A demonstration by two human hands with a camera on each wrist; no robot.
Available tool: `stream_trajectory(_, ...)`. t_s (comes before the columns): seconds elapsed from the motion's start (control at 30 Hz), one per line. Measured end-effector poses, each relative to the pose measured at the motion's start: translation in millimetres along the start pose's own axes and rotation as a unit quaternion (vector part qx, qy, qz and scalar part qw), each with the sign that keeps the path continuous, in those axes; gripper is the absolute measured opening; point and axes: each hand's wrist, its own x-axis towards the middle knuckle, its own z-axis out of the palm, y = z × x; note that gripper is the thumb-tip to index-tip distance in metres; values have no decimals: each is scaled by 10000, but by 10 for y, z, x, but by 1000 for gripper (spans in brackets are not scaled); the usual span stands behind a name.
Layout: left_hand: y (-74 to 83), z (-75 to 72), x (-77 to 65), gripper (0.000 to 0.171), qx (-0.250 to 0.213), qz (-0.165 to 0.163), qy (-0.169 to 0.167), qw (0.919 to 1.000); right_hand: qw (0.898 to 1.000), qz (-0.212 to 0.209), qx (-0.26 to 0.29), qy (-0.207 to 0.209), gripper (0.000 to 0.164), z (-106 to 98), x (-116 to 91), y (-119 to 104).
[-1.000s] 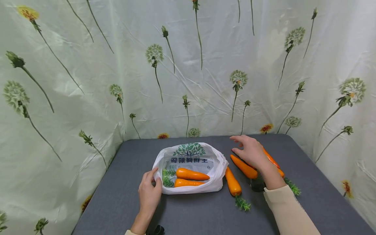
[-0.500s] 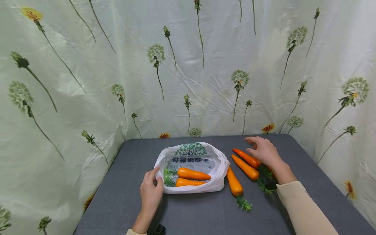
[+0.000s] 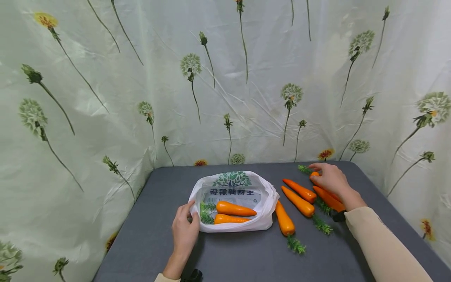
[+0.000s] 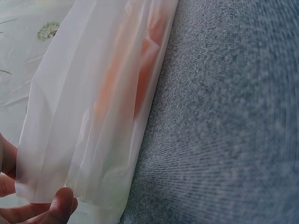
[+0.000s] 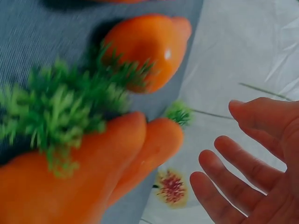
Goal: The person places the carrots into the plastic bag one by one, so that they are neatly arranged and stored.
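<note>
White bag pinched at rim by L hand, thumb + fingers; 2 carrots seen inside; R hand held nr loose carrots on table, fingers loosely spread

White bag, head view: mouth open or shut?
Open: the head view looks into the white bag through its wide mouth, showing two carrots inside; the left hand holds its edge.

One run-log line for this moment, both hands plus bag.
left hand: pinches white bag at rim | right hand: by loose carrots, none gripped | white bag: mouth open, two carrots visible inside
</note>
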Motion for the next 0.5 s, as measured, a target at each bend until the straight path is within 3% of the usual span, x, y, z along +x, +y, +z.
stream_trajectory(0.3, 6, -2, 34, 36, -84, 104, 89, 9999, 9993, 55, -304, -221, 48, 12, 134, 210)
stream_trajectory(0.5, 5, -15, 9, 36, -108, -19, 45, 9999, 9982, 107, -412, -426, 51, 43, 172, 282)
